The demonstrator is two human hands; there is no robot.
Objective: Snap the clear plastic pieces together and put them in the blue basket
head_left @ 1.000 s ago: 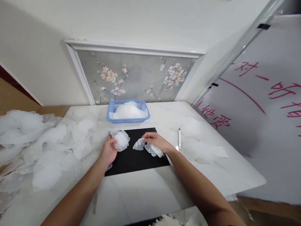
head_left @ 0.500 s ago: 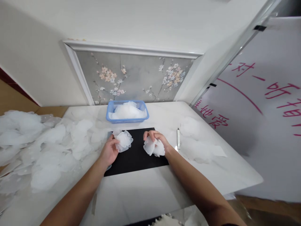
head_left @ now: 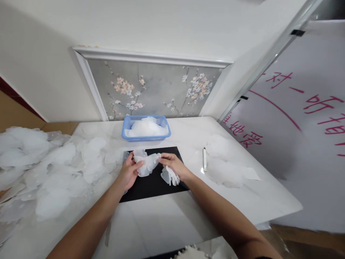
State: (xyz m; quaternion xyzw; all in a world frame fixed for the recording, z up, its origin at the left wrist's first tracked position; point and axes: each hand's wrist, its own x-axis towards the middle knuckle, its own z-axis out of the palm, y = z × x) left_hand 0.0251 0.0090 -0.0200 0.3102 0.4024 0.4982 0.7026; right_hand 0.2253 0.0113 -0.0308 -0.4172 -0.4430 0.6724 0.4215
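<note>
Over a black mat [head_left: 155, 183] in the middle of the white table, both hands work a stack of thin translucent white sheets [head_left: 147, 163]. My left hand [head_left: 128, 173] grips the stack from the left, fingers closed on it. My right hand [head_left: 174, 166] pinches the stack's right edge with thumb and forefinger. Its lower fingers hold a second small bundle of translucent sheets [head_left: 169, 176] against the palm. The two hands are close together, almost touching.
A blue plastic basket [head_left: 146, 127] filled with white sheets stands behind the mat by the floral wall panel. Many loose white sheets [head_left: 48, 169] cover the table's left side, with a smaller heap [head_left: 223, 158] at right. A small white tool [head_left: 204, 159] lies right of the mat.
My right hand has moved left to meet the stack in my left hand and now pinches its edge. The bundle in my right hand has dropped lower into the palm.
</note>
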